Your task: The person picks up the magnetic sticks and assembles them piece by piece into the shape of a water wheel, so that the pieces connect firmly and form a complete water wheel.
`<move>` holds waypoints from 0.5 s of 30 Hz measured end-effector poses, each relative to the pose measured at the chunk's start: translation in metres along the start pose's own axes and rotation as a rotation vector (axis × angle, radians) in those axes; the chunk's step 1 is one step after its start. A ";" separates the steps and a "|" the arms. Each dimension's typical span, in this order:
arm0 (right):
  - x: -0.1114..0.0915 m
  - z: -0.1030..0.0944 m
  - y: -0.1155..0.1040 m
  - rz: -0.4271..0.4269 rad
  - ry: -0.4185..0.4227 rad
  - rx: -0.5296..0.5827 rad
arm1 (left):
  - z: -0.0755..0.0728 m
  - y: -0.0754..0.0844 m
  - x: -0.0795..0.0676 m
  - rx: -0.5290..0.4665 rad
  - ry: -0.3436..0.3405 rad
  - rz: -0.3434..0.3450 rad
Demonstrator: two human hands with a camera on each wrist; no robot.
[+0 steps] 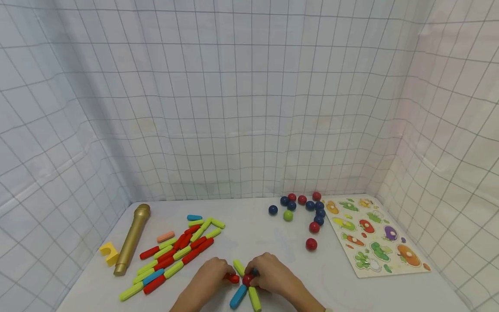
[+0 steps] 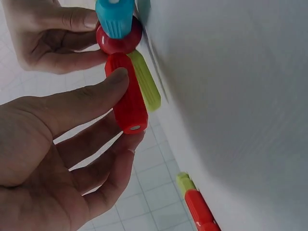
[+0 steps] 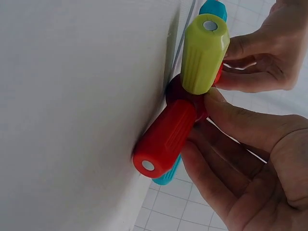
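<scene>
Between thumb and fingers, my left hand (image 1: 208, 277) pinches a red magnetic rod (image 2: 127, 103). One end of that rod meets a dark red ball (image 2: 103, 41) in the left wrist view. My right hand (image 1: 273, 273) holds the ball between thumb and fingers. Other rods stick out from the ball: a blue rod (image 1: 238, 297) and a yellow-green rod (image 1: 255, 299) toward me, plus another yellow-green rod (image 1: 239, 267) pointing away. In the right wrist view, a second red rod (image 3: 166, 139) also reaches the ball; the right hand hides it from the head camera.
Left of the hands lie many red, blue and yellow-green rods (image 1: 167, 262). Farther left are a gold microphone-shaped object (image 1: 132, 238) and a yellow block (image 1: 111, 255). Red, blue and green balls (image 1: 288, 215) sit back right, beside a vegetable puzzle board (image 1: 370, 236).
</scene>
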State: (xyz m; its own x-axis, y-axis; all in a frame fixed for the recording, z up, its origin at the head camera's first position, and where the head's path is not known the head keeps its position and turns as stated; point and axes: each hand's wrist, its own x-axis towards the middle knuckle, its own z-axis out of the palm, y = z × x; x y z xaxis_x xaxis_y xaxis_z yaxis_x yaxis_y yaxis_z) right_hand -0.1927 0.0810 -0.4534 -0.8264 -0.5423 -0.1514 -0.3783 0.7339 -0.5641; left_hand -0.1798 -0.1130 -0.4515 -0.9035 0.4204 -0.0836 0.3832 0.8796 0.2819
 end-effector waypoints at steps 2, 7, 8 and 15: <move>0.000 0.001 0.000 -0.009 -0.001 -0.002 | 0.003 0.003 0.000 0.002 -0.009 0.010; 0.000 0.001 0.000 -0.019 -0.003 -0.012 | 0.008 0.008 0.001 0.010 0.006 0.023; 0.000 0.001 0.001 -0.020 -0.001 -0.018 | 0.008 0.008 0.001 0.018 0.017 0.024; -0.003 -0.011 0.006 -0.021 0.068 -0.011 | 0.007 0.007 -0.003 0.047 0.068 -0.052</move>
State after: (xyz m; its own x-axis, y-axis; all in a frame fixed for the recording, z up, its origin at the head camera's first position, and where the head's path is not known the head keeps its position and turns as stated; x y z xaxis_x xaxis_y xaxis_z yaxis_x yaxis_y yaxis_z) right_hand -0.1973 0.0915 -0.4481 -0.8447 -0.5286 -0.0842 -0.3999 0.7277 -0.5573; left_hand -0.1734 -0.1066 -0.4561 -0.9328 0.3591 -0.0317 0.3425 0.9102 0.2330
